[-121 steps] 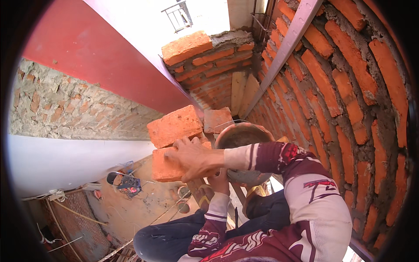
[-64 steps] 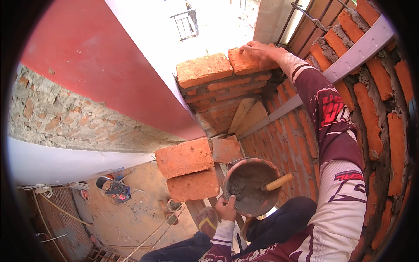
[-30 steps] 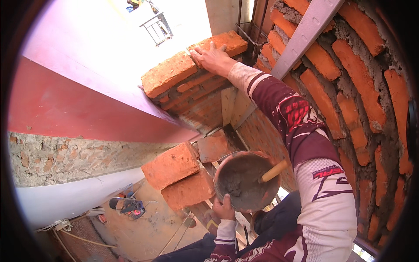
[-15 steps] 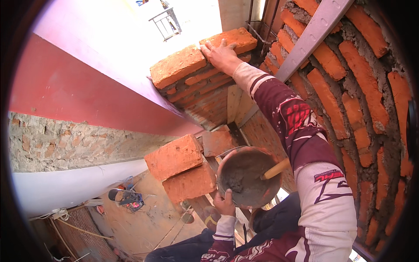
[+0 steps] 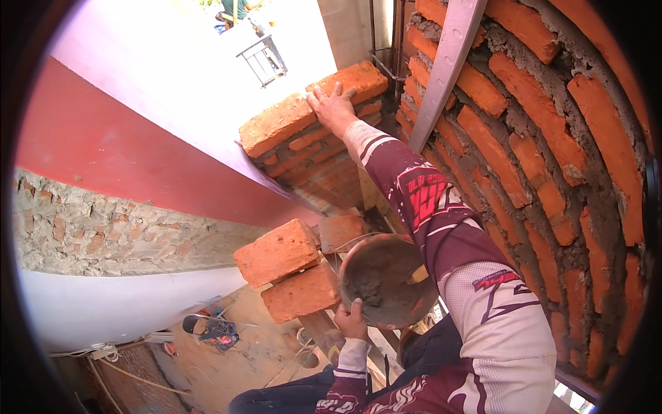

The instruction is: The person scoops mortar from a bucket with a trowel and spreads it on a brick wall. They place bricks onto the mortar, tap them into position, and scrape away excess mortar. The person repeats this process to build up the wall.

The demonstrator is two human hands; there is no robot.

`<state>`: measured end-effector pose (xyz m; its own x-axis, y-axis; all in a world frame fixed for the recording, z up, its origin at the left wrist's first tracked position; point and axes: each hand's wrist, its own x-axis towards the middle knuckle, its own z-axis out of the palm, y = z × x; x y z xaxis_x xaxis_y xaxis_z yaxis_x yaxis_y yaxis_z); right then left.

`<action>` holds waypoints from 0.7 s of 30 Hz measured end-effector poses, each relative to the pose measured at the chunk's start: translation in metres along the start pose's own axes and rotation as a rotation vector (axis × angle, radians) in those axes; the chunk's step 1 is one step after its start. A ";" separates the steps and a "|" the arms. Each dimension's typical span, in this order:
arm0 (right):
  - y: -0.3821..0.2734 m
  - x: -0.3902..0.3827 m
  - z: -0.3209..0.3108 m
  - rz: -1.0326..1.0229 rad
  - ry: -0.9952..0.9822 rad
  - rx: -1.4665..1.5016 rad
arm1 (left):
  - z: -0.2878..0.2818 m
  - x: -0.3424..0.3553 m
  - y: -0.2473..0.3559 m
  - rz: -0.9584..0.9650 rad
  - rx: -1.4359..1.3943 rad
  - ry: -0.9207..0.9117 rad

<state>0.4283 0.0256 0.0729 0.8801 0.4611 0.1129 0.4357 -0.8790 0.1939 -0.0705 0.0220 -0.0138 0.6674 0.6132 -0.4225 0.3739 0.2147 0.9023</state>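
Observation:
My right hand (image 5: 332, 107) is stretched forward onto the top course of a low brick wall. Its fingers are spread over the top of an orange brick (image 5: 367, 79), near the joint with the brick (image 5: 276, 124) to its left. Grey mortar shows between the courses below. Close to my lap, my left hand (image 5: 352, 321) is closed on the rim of a round bucket (image 5: 389, 321), thumb uppermost. Wet grey mortar (image 5: 369, 279) lies in the bucket, with a wooden handle (image 5: 419, 274) leaning out of it, partly hidden by my right arm.
Two loose bricks (image 5: 276, 253) are stacked left of the bucket, with another brick (image 5: 343, 231) behind. A brick wall (image 5: 524, 148) rises at right, crossed by a metal bar (image 5: 448, 65). A red-and-white ledge (image 5: 138, 145) runs along the left. Tools (image 5: 214, 331) lie on the floor below.
The view has shifted, so the right wall and metal bar appear farther left. My right hand stays on the bricks and my left hand on the bucket rim. My right forearm covers more of the handle.

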 end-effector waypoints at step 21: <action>0.067 -0.271 -0.055 -0.299 -0.751 0.789 | -0.004 0.009 -0.005 0.035 0.037 0.019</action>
<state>0.2084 -0.1514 0.1089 0.4951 0.7102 -0.5004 0.4114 -0.6990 -0.5849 -0.0691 0.0297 -0.0218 0.6685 0.6341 -0.3886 0.3740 0.1650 0.9126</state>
